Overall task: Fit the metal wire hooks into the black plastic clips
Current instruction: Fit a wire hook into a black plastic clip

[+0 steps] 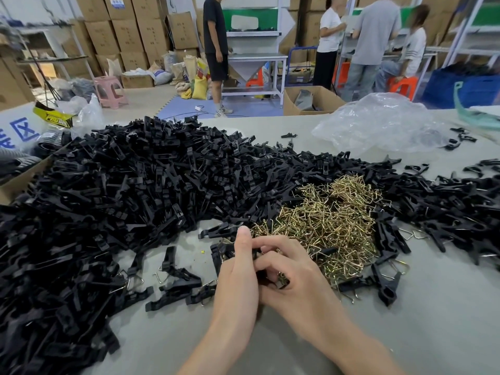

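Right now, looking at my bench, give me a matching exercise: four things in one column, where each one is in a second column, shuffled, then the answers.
Things
1. wire hooks
2. heap of black clips
3. clear plastic bag
4. pink stool

Places
A. crumpled at the far right of the table
B. on the floor beyond the table, to the left
C. brassy pile just past the right hand
D. spread across the table's left and middle

Pairs: 1-C, 2-D, 3-A, 4-B

Blue "区" on white sheet (13,118)
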Demonstrator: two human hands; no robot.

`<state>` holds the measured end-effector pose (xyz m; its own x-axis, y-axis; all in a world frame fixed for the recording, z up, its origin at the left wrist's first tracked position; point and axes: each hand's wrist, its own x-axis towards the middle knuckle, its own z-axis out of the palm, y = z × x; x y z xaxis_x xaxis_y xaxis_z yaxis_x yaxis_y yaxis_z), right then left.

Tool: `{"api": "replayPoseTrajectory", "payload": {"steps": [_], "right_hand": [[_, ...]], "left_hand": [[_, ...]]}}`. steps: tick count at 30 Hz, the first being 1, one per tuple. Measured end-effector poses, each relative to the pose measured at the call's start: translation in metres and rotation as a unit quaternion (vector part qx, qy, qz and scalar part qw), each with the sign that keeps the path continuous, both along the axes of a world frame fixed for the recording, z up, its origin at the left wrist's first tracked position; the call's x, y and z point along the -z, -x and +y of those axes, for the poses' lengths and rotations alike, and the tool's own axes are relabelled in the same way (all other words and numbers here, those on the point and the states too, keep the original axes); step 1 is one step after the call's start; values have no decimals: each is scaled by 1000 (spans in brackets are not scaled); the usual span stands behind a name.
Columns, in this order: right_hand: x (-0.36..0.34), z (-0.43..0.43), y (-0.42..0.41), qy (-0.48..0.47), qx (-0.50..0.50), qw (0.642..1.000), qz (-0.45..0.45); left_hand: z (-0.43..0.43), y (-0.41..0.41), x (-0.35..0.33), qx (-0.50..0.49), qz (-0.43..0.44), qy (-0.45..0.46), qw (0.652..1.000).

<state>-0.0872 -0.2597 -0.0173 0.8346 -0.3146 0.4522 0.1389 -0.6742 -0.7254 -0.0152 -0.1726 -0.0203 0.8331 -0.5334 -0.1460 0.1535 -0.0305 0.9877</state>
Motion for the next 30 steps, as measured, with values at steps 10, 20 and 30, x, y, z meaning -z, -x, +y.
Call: {"api": "replayPoseTrajectory", "payload": {"steps": [10,20,30], "right_hand": [[-4,-3,3,70,22,997,-16],[1,0,8,60,-4,998,14],[3,-1,7,13,-21,1000,17]], "left_hand": [[0,-1,-6,3,81,18,997],[0,-2,-3,-21,48,8,999],[1,-3,-3,-27,42,-2,999]]}}
